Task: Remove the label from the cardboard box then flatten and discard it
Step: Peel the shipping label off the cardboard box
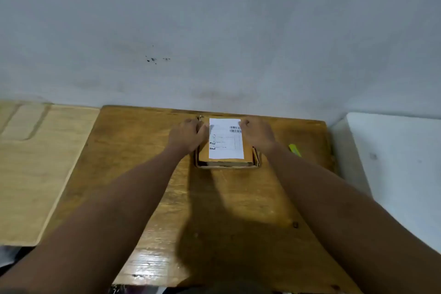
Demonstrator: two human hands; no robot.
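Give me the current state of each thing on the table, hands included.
Brown cardboard box: unflattened, flat on the brown wooden table.
White paper shipping label: stuck flat on the box top, unpeeled.
Left hand: fingers curled at the box's far left edge.
Right hand: fingers curled at the label's far right corner.
Yellow-green object: lying right of the box, untouched.

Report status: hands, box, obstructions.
Left hand and right hand grip cardboard box sides. Label still on. Yellow-green object beside, not blocking.
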